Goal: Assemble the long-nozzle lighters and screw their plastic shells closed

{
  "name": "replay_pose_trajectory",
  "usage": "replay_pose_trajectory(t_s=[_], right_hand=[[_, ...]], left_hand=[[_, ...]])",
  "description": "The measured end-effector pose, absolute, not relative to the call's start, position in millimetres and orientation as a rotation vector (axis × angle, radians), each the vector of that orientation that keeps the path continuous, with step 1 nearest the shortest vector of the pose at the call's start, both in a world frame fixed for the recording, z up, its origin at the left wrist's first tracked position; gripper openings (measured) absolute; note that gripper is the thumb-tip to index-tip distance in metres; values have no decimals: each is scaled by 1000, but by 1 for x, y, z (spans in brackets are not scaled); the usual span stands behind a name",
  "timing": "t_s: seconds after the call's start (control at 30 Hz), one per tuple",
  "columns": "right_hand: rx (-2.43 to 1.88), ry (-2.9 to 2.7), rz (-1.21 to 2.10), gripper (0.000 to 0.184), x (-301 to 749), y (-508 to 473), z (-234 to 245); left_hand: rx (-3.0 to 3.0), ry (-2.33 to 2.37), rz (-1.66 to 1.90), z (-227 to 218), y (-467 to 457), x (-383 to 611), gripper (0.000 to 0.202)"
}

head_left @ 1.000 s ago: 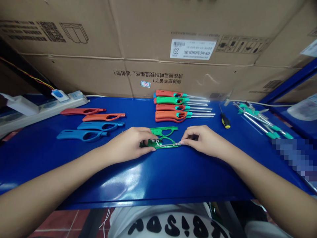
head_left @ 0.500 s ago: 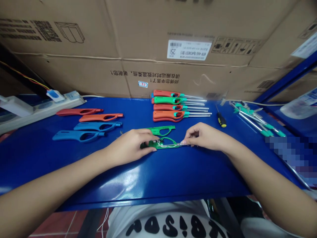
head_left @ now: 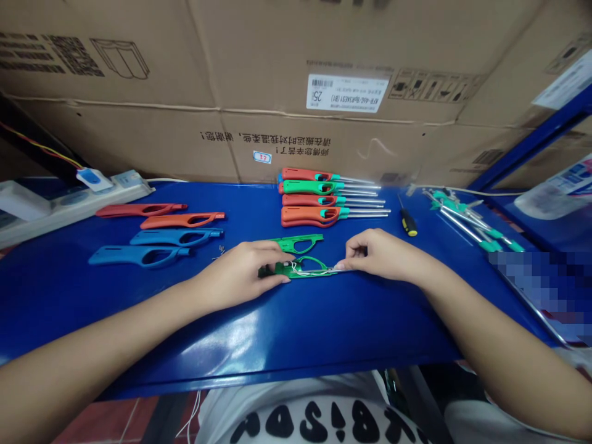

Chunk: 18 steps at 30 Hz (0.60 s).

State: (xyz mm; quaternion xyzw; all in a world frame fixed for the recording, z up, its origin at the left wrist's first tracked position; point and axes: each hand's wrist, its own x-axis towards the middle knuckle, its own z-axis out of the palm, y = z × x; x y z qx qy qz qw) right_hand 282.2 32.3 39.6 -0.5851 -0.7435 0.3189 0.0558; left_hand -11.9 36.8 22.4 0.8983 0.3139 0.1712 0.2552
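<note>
My left hand (head_left: 247,269) is closed around the grip end of a green lighter shell half (head_left: 309,275), its open side up. A white wire (head_left: 296,268) and a thin metal rod (head_left: 321,271) lie along that shell. Thumb and fingertips of my right hand (head_left: 370,251) pinch the outer end of the rod, just past the shell's right tip. Directly behind lies a second green shell half (head_left: 303,245), partly covered by my left hand. What sits under my left palm is hidden.
Assembled lighters (head_left: 308,216) are lined up at the back, beside a screwdriver (head_left: 407,222). Blue handle shells (head_left: 139,255), red and orange ones and small screws (head_left: 218,251) lie left. Metal tubes (head_left: 467,228) with green ends are at right; a power strip (head_left: 69,206) stands far left.
The whole scene has shifted slightly left as the head moved. Both hands keep their grip on the green shell and the rod, with hardly any movement between them.
</note>
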Motion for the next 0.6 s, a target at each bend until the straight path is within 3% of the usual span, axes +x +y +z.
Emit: replay_pose_trajectory(t_s=[0.27, 0.6], right_hand=[[-1584, -2198, 1152, 40, 290, 40, 35], [-1556, -2167, 1109, 37, 278, 37, 30]], left_hand=[[2459, 819, 505, 18, 38, -14, 31], [2457, 829, 547, 17, 35, -8, 31]])
